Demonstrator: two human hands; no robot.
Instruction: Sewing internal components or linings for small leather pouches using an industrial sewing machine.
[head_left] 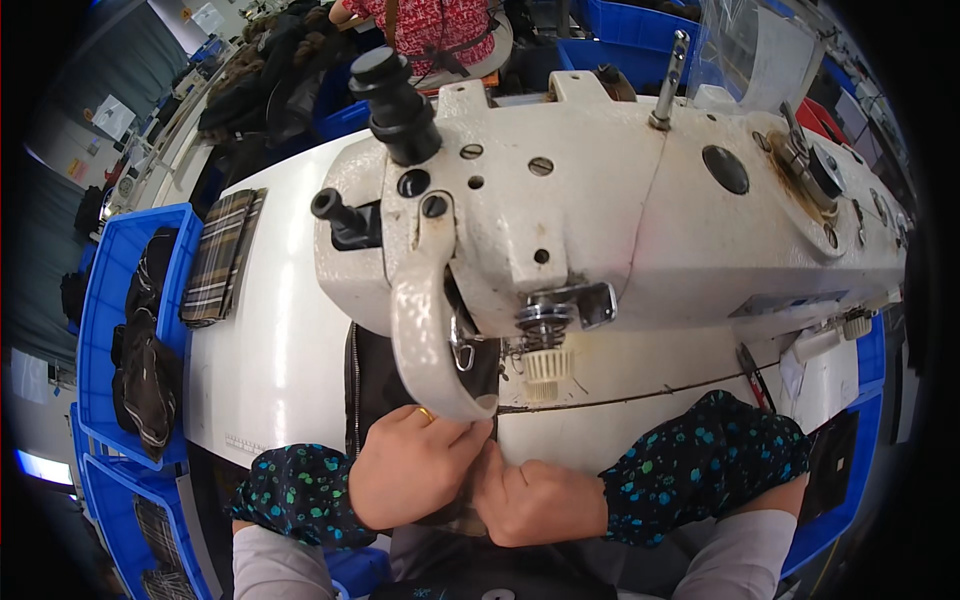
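Note:
A white industrial sewing machine [600,220] fills the middle of the view. Dark fabric with a zipper [370,380] lies under its needle area, with a bit of plaid showing near the lower edge. My left hand [415,465], a gold ring on one finger, has curled fingers pressed on this fabric just below the presser area. Close on its right, my right hand [535,500] is closed at the fabric's near part, fingertips together and touching my left hand's. The needle and the fingertips' exact grip are partly hidden.
Blue bins with dark and plaid fabric [88,360] stand at the left, beside folded plaid fabric [215,260] on the white table [270,380]. Scissors [755,375] lie at the right, near another blue bin [850,470]. A person in red [430,30] sits behind the machine.

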